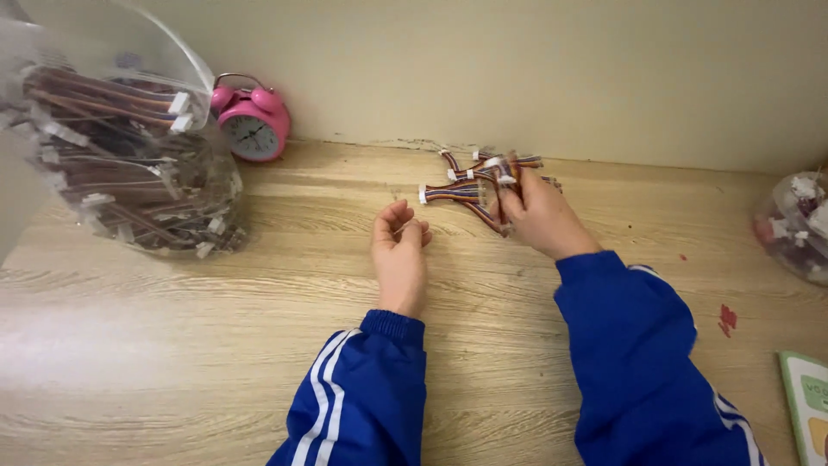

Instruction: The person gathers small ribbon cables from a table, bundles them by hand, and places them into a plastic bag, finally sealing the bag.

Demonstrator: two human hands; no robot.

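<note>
Wooden table (216,345) runs wall to wall. Big clear plastic bag (129,129) at far left, stuffed w/ wire harnesses, mouth facing the camera. Pink alarm clock (252,123) just beside it against the wall. Smaller clear bag (798,226) at right edge, also w/ connectors inside; green booklet corner (806,406) near bottom right.

Right hand (539,216) is closed around a small fan of multicolour ribbon cables (470,185) w/ white plug ends, up near the wall, mid-table; the free ends splay out left and back, some resting on the wood. Left hand (401,250) sits just left of the bundle, fingers curled loosely, pinching nothing I can make out, prob. empty.

Cables look v. light, floppy, prone to tangling; plugs small, hard. Best grip, I'd judge: pinch at the plug housing or the wires right behind it, not mid-span, since the strands would sag and slip apart.
</note>
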